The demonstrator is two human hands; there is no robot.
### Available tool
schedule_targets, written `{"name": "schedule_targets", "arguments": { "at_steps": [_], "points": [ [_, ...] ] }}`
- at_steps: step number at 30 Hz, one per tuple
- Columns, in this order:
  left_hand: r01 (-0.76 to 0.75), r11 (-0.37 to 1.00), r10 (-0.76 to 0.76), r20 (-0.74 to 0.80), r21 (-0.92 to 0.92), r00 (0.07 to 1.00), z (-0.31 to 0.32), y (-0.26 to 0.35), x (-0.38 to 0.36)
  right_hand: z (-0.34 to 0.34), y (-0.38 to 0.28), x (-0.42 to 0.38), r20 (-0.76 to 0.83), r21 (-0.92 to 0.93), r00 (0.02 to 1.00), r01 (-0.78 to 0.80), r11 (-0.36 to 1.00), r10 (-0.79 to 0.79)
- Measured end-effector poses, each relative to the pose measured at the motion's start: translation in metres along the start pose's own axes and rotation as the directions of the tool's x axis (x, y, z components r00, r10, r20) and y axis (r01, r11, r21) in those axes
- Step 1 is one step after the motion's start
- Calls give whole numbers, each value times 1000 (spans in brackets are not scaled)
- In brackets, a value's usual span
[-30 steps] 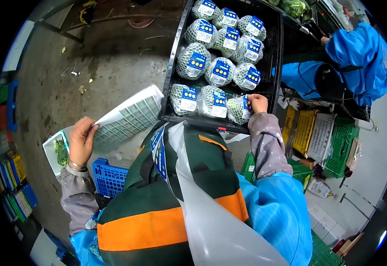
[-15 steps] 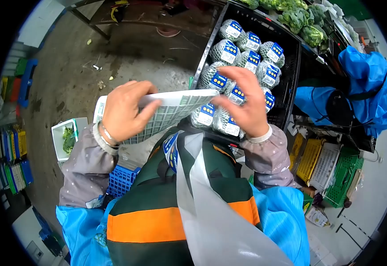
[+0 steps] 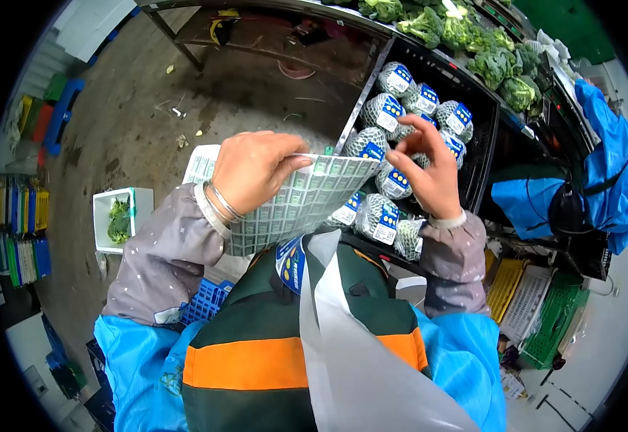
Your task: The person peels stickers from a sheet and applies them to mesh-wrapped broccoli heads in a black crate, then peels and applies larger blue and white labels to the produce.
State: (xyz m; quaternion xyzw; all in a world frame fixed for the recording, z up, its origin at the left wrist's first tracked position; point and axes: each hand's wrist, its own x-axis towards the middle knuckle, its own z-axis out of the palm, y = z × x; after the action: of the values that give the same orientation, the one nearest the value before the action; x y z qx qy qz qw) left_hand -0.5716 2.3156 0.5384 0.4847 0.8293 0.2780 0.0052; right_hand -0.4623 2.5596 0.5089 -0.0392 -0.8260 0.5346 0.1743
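My left hand (image 3: 253, 173) grips a stack of label sheets (image 3: 303, 198) by its upper edge, thumb in front. Rows of small greenish labels cover the sheets in a grid. My right hand (image 3: 433, 173) is just beyond the sheets' right corner, thumb and index finger curved and apart. I make out nothing between them. Behind it, a black crate (image 3: 481, 169) holds several round produce heads in white foam nets, such as this netted head (image 3: 377, 218), each with a blue and white label.
Loose broccoli (image 3: 490, 66) lies on the bench at the upper right. A white foam box (image 3: 143, 216) with broccoli stands on the floor at left. Beside me are a blue basket (image 3: 204, 302) and a green crate (image 3: 555, 320). A grey-white strip (image 3: 350, 345) hangs over my apron.
The sheets and my left hand have shifted right, and the printed face is more visible. My right hand has moved right and away from the sheets' corner. The camera view has shifted slightly.
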Motion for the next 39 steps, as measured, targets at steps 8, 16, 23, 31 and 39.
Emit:
{"name": "schedule_targets", "arguments": {
  "at_steps": [8,16,23,31,39],
  "points": [
    [-63,998,59,-114,-31,992,6,8,6,17,5,-15,115,421,985,-163,893,125],
    [-87,995,85,38,42,996,-2,6,2,6,2,-15,148,-13,987,57,998,-54],
    [-107,990,105,32,88,994,3,17,7,7,-5,1,123,-258,966,253,932,-228],
    [-174,974,174,10,145,985,3,27,10,35,-23,9,224,-202,874,475,857,-431],
    [-153,974,141,84,164,986,3,22,7,35,-18,1,141,144,976,144,979,-165]
  ]
}}
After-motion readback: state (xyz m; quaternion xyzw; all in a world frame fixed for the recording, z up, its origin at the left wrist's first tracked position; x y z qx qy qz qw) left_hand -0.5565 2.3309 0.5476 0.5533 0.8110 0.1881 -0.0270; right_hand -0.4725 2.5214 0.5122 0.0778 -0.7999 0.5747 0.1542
